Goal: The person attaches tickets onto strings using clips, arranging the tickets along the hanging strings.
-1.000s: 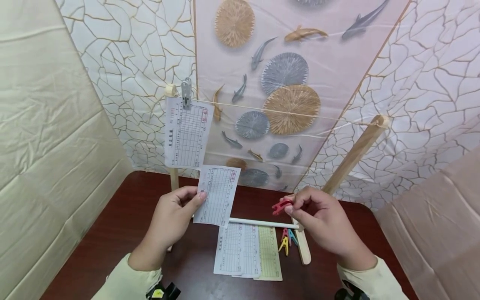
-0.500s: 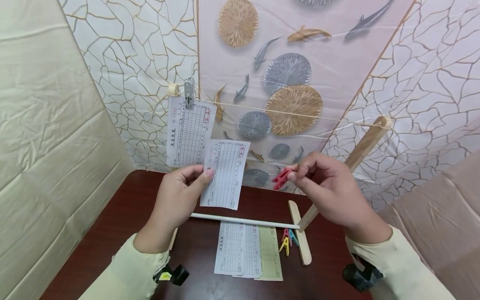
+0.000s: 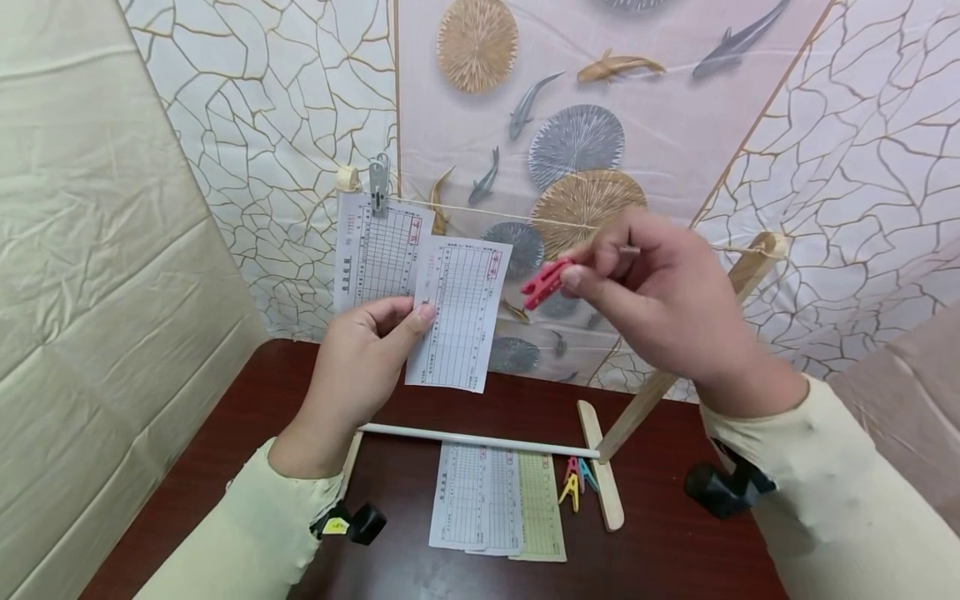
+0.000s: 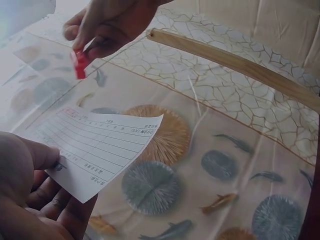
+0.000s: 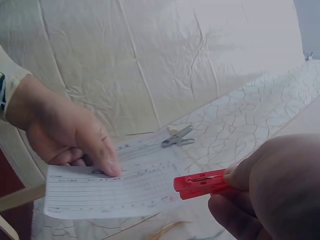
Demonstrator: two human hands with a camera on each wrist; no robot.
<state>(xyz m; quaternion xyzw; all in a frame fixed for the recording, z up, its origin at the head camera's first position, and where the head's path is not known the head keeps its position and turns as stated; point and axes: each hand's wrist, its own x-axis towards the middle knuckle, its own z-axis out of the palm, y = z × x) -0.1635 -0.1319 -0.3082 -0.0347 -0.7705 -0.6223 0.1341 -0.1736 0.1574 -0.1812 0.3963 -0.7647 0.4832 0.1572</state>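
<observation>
While the left fingers (image 3: 408, 328) pinch a printed slip (image 3: 467, 321), the right fingers (image 3: 602, 293) grip a red clothespin (image 3: 545, 284).

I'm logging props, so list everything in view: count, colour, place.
Held slip: 1, white, left hand
Hung slip: 1, white, clipped to string
Metal clip: 1, silver, on string
String: 1, cream, between posts
Posts: 2, tan, string's ends
Feet: 2, tan, on table
Rod: 1, white, low between posts
Held clothespin: 1, red, right hand
Loose clothespins: 3, red, yellow, blue, on table
Flat slips: 3 visible, white and yellow-green, on table
Table: 1, maroon, below
Backdrop: 1, white and pink, behind
Side cloths: 2, beige, both sides
Wrist cameras: 2, black, at sleeves
Sleeves: 2, pale, forearms
Hands: 2, bare, above table
</observation>
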